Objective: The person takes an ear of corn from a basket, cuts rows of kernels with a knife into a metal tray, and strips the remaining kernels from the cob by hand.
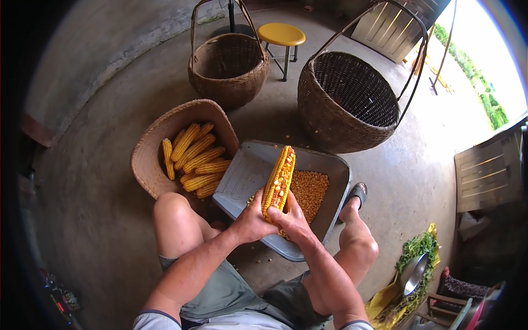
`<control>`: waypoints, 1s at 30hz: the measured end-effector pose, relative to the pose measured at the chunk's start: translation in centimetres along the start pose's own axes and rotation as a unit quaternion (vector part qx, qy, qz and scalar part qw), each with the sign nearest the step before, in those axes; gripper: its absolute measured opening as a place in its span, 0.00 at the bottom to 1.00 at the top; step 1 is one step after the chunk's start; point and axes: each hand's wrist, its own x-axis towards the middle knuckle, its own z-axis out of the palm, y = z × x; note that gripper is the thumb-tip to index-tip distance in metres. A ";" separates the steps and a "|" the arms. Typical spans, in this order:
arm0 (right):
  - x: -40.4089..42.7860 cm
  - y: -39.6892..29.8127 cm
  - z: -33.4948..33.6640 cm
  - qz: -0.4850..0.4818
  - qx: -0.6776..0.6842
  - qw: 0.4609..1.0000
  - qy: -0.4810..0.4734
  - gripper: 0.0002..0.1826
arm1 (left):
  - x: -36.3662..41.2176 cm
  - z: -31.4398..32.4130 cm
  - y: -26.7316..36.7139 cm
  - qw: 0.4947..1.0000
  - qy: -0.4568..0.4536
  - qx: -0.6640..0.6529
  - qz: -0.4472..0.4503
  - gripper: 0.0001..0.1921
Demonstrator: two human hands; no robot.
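Observation:
My left hand (253, 220) and my right hand (292, 216) both grip the lower end of a dried corn cob (278, 181), held tilted upward above a grey metal pan (237, 187). Part of the cob's face has lost its kernels, and some loose kernels lie along that strip. My right thumb presses on the cob near its base. Shelled corn kernels (312, 194) lie heaped in the pan, partly hidden by my hands. At the left, touching the pan, a woven scoop-shaped basket (144, 152) holds several whole corn cobs (200, 152).
Beyond stand a round wicker basket (231, 88) with a handle, a larger wicker basket (342, 119) and a yellow stool (281, 34). At the lower right lie green plants (418, 247), a metal bowl (416, 274) and a wooden chair (445, 303). Scattered kernels dot the concrete floor.

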 end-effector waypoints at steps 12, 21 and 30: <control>-0.3 -1.2 -0.5 0.012 0.004 0.999 -0.032 0.53 | 0.2 -0.4 0.3 1.000 -0.010 -0.002 0.008 0.55; -0.1 -0.6 -0.7 -0.009 -0.056 0.996 -0.074 0.57 | -0.3 -0.5 0.2 0.991 0.001 0.133 -0.018 0.62; -0.6 -1.0 -1.2 0.018 0.011 0.997 -0.068 0.55 | 0.1 -0.6 -0.3 0.998 -0.009 0.056 -0.017 0.59</control>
